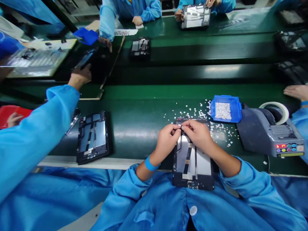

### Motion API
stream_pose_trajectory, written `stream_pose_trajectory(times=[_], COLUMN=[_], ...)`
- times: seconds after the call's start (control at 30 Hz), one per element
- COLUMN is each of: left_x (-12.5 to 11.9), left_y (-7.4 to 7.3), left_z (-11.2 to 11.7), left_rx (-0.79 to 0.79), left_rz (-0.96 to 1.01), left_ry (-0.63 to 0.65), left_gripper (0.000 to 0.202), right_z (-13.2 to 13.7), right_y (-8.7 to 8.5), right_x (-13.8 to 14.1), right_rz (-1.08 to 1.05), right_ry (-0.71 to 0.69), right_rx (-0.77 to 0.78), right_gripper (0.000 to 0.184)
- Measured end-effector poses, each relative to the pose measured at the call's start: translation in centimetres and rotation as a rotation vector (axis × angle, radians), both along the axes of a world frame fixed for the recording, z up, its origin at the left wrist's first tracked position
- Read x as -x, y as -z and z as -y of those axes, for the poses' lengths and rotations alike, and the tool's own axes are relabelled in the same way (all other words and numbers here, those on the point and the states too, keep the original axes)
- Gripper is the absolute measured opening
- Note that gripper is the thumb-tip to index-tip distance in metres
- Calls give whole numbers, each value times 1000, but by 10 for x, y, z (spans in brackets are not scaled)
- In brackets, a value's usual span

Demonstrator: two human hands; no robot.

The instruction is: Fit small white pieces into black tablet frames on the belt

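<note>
An opened tablet [202,163] lies in front of me at the bench edge, its silver battery plates and dark ribbon cables showing. Over its far end my left hand [167,138] and my right hand [198,134] meet, thumbs and forefingers pinched together. Whatever sits between those fingertips is too small and covered to make out. A blue band circles my left wrist. Just beyond the tablet, small white paper bits [192,113] are scattered on the green surface. More of them fill a blue tray [238,110] to the right.
A tape dispenser [260,131] with a tape roll stands right. Another opened tablet [93,138] lies left, below a co-worker's outstretched arm [57,109]. Across the green line, co-workers handle parts; one holds a tablet [196,17]. Another tablet [140,48] lies on the far belt.
</note>
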State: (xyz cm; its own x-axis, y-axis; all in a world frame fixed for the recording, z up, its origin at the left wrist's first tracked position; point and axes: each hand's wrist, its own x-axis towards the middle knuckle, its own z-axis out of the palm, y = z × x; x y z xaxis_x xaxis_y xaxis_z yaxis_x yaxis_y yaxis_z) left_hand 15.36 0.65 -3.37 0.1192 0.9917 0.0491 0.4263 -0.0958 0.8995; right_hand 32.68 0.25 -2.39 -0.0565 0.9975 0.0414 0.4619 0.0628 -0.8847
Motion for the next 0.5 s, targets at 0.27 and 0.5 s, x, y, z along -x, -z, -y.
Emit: stream_pose_trajectory(times=[0.27, 0.5], left_x=[-1, -2], left_y=[-3, -7], left_z=[4, 9], left_rx=[-193, -386], left_rz=[-91, -230], left_ry=[22, 94], left_gripper=[15, 15], right_z=[19, 19], right_y=[6, 6], right_x=[2, 9], right_rz=[390, 479], right_ry=[45, 76], right_rx=[-419, -415], right_gripper=[21, 23])
